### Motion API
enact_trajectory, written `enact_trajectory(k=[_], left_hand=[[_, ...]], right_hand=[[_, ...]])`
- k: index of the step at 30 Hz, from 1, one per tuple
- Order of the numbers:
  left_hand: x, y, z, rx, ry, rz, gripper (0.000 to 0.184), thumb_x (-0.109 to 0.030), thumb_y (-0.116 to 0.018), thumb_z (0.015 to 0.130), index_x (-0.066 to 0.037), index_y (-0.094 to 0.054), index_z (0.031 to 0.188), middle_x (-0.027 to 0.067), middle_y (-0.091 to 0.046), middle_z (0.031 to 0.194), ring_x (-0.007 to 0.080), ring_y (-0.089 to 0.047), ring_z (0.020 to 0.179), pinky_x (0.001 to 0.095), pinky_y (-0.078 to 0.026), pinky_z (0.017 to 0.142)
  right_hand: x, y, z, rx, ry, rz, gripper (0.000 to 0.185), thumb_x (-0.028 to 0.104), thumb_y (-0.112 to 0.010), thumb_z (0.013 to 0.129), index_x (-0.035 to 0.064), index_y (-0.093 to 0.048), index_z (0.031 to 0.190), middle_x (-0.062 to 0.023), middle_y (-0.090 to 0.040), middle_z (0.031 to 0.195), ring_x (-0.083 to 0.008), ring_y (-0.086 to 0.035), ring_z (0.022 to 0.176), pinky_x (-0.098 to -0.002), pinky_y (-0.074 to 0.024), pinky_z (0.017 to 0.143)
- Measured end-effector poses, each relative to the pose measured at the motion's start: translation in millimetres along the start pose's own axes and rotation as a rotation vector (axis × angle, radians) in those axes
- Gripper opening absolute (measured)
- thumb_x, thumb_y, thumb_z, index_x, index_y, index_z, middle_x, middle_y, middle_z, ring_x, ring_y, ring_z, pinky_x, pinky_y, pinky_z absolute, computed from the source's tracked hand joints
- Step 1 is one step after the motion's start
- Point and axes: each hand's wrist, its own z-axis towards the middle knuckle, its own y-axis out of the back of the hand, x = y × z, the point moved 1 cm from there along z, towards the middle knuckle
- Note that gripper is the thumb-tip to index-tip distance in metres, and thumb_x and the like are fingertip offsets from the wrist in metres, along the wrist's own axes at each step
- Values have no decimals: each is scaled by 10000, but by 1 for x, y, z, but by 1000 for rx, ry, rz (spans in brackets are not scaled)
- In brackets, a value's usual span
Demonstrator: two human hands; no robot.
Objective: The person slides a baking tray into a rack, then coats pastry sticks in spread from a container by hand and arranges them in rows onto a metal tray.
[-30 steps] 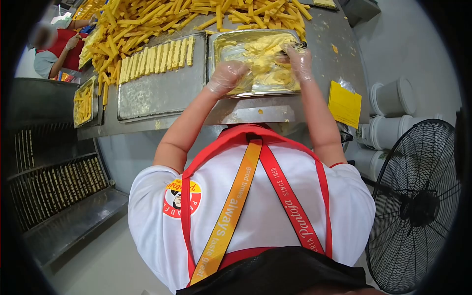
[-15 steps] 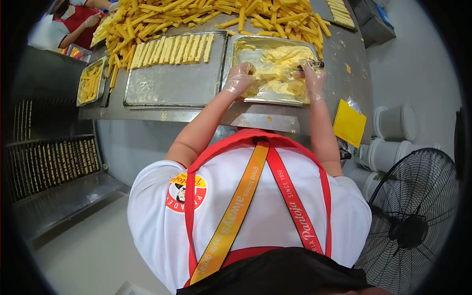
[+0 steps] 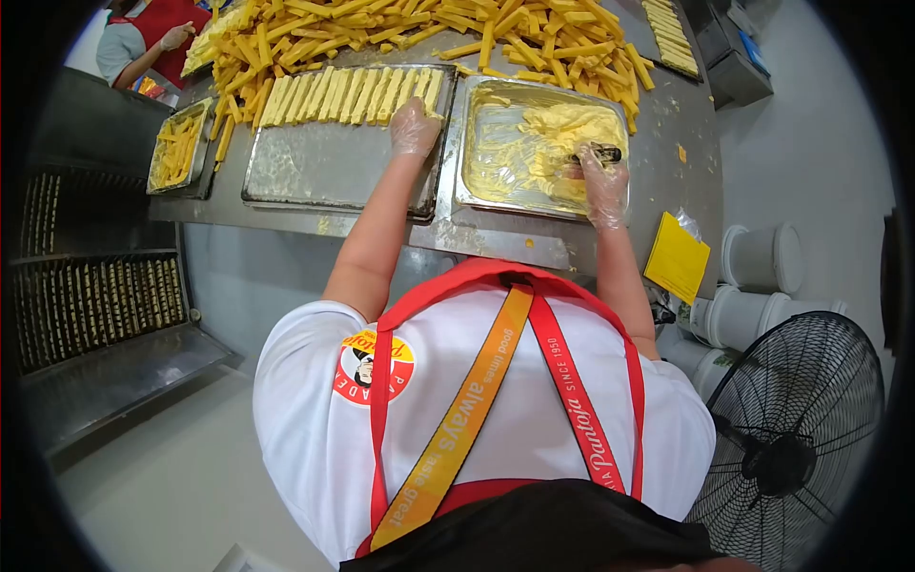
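Left hand (image 3: 416,129) on stick (image 3: 435,88), grip unclear — nudging could skew the row (image 3: 337,96) beside it; right hand (image 3: 602,181) grips tool (image 3: 608,153).

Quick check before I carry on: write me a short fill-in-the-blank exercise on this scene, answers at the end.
1. The left hand and right hand wear clear plastic ____.
2. Only the ____ hand is at the row of coated sticks.
3. In the picture, the pan of yellow spread lies to the ____ of the flat tray.
4. The heap of loose sticks is at the picture's ____ edge.

Missing words: gloves; left; right; top.
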Motion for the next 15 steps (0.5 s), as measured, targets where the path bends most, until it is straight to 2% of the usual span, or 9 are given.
enact_trajectory(k=[3, 5, 6, 7, 10, 11, 13, 14, 15], left_hand=[[17, -14, 6, 78, 44, 101, 215, -184, -636, 680, -23, -661, 821, 221, -671, 859, 398, -651, 802, 459, -522, 730], [27, -20, 12, 170, 89, 191, 230, -205, -644, 685, -29, -676, 829, 208, -679, 874, 376, -661, 807, 451, -526, 733], [20, -11, 11, 118, 93, 199, 213, -198, -648, 685, -35, -675, 819, 202, -680, 867, 369, -663, 807, 450, -527, 731], [14, 1, 7, 67, 95, 208, 197, -192, -652, 685, -40, -675, 809, 195, -681, 860, 362, -665, 806, 448, -527, 729], [13, 24, 10, -2, 113, 216, 212, -199, -676, 689, -50, -672, 840, 181, -680, 864, 348, -666, 826, 444, -526, 717], [13, 27, 13, -9, 124, 214, 229, -206, -686, 691, -52, -670, 860, 177, -679, 870, 345, -665, 837, 443, -525, 711], [-7, 41, 26, -154, -133, 162, 301, -244, -709, 701, -52, -652, 926, 172, -675, 897, 338, -659, 867, 439, -522, 709], [-17, 50, 32, -223, -259, 137, 339, -263, -721, 706, -52, -644, 959, 169, -673, 911, 335, -657, 882, 437, -521, 708], [-30, 47, 50, -69, -303, 176, 445, -347, -701, 757, -63, -615, 1089, 174, -669, 985, 339, -643, 915, 438, -516, 722]], right_hand=[[-11, -5, 1, 96, 93, -147, 214, 107, -706, 852, -10, -632, 1014, -58, -654, 867, -134, -638, 687, -257, -535, 619], [-13, -4, 3, 186, 250, -287, 202, 103, -708, 850, -3, -635, 1005, -55, -654, 863, -127, -632, 698, -256, -525, 631], [-11, -5, 4, 227, 330, -354, 196, 101, -710, 849, 0, -637, 1001, -54, -655, 861, -124, -629, 704, -255, -521, 637], [-6, -1, 13, 236, 53, -192, 212, 137, -720, 847, -1, -641, 988, -56, -655, 851, -127, -629, 724, -270, -512, 632], [-14, 39, 66, -53, -28, -246, 239, 187, -732, 838, 2, -648, 963, -61, -657, 866, -132, -631, 749, -286, -505, 628], [-4, 40, 68, -57, -9, -368, 228, 181, -726, 846, 4, -652, 967, -64, -669, 882, -134, -642, 758, -284, -514, 638], [28, 36, 67, -63, 29, -615, 206, 170, -714, 861, 8, -661, 975, -72, -694, 915, -140, -663, 777, -281, -530, 659], [23, 27, 60, 19, 235, -696, 221, 184, -720, 850, 5, -659, 965, -73, -684, 908, -141, -650, 767, -287, -522, 653], [14, 14, 51, 102, 440, -773, 236, 198, -725, 839, 3, -657, 954, -73, -674, 901, -143, -638, 758, -294, -515, 647]])
